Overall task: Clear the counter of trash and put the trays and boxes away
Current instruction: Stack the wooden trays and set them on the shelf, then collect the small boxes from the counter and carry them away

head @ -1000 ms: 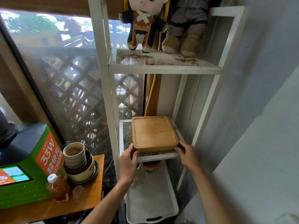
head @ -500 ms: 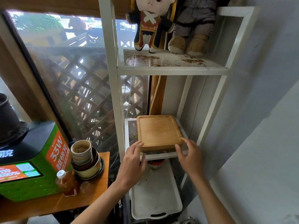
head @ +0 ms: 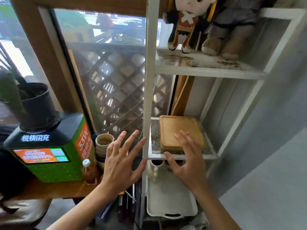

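Note:
A square wooden tray lies flat on the middle mesh shelf of a white metal rack. My right hand hovers in front of the tray's near edge, fingers spread, holding nothing and not touching it. My left hand is open too, fingers apart, left of the rack's front post and away from the tray. A white plastic tray rests on the lower shelf, with a white jug standing at its back.
Two plush dolls sit on the top shelf. To the left, a wooden side table carries a green charging kiosk, a stack of bowls and a small bottle. A grey wall closes the right.
Both hands have let go of the wooden tray and pulled back toward me, fingers opening. The tray stays on the shelf. The camera has turned left.

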